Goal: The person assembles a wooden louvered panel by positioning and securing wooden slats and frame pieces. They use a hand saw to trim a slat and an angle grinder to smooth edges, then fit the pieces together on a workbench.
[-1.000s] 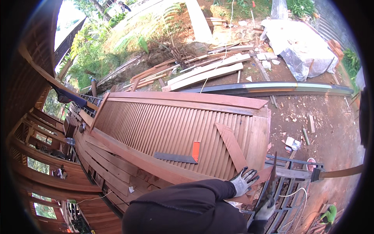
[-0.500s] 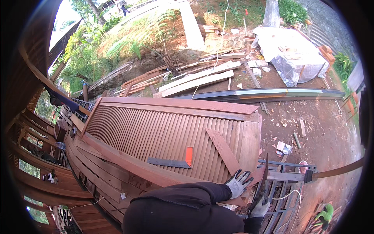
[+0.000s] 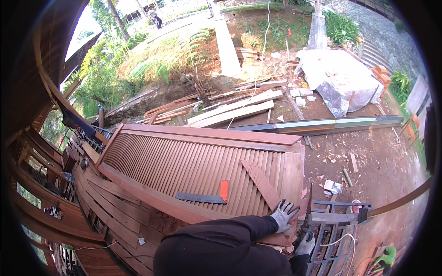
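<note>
My left hand (image 3: 283, 215), in a grey-white work glove, lies with fingers spread on the near end of a reddish board (image 3: 261, 184). That board rests diagonally across a louvred wooden panel (image 3: 193, 158). To its right, my gloved right hand (image 3: 305, 244) is closed around the grip of a handsaw (image 3: 309, 204). The blade, seen nearly edge-on, points away from me beside the panel's right end. Whether its teeth are in the wood cannot be made out. A try square (image 3: 200, 197) with an orange stock lies flat on the slats, left of my left hand.
A dark metal rack (image 3: 334, 218) with a pale cable (image 3: 343, 237) stands right of the panel. Beyond lie a long metal beam (image 3: 331, 123), stacked planks (image 3: 235, 110) and a plastic-covered pile (image 3: 343, 83). Wooden boards (image 3: 108, 202) spread at left. A person (image 3: 155, 17) stands far off.
The view has tilted up a little, so the scene sits lower. My right hand and the saw have shifted slightly forward; my left hand stays on the board. The distant person shows more fully.
</note>
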`<state>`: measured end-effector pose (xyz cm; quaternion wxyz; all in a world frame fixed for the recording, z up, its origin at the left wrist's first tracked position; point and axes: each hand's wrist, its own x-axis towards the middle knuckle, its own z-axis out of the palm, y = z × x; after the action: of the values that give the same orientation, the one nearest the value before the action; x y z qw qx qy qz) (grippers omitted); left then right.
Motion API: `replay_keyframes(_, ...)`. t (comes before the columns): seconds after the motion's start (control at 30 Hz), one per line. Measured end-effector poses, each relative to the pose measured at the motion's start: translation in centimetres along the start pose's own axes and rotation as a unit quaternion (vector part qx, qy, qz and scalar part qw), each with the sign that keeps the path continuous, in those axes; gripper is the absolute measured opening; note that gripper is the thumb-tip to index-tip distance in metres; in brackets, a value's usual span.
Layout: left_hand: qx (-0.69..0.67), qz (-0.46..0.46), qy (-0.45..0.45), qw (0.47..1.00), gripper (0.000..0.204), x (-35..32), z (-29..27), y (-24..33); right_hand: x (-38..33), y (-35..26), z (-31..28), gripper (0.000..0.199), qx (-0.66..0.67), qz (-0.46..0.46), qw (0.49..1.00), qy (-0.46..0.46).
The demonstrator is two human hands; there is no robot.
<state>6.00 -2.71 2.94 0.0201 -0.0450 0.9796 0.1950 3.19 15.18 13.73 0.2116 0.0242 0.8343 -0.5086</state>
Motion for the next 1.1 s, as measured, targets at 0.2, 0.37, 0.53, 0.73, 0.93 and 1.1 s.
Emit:
replay_keyframes(0.2, -0.003, -0.009, 0.005, 1.000, 0.079, 0.5, -0.4, 0.1, 1.1, 8.3, 1.8, 0.014, -0.032, -0.132, 0.987, 0.082)
replay_keyframes(0.37, 0.010, -0.007, 0.005, 1.000, 0.078, 0.7, 0.6, -0.1, -4.2, 0.2, -2.3, 0.014, -0.055, -0.131, 0.989, 0.052)
replay_keyframes(0.53, 0.017, 0.012, 0.012, 1.000, 0.071, 1.9, 1.2, 0.2, -4.3, 0.2, -4.2, 0.017, -0.165, -0.111, 0.978, 0.061)
replay_keyframes(0.73, 0.039, 0.001, 0.034, 0.999, 0.074, 2.3, 1.6, 0.2, -2.8, -0.1, -3.1, 0.014, -0.102, -0.102, 0.988, 0.061)
replay_keyframes(0.93, 0.030, 0.032, 0.012, 0.999, 0.076, 1.6, 1.8, 0.6, -4.5, -2.0, -5.2, 0.018, -0.119, -0.075, 0.989, 0.036)
replay_keyframes(1.1, 0.035, 0.019, 0.019, 0.999, 0.073, 2.1, 1.7, 0.8, 2.4, 0.4, -0.7, 0.019, -0.098, -0.091, 0.990, 0.049)
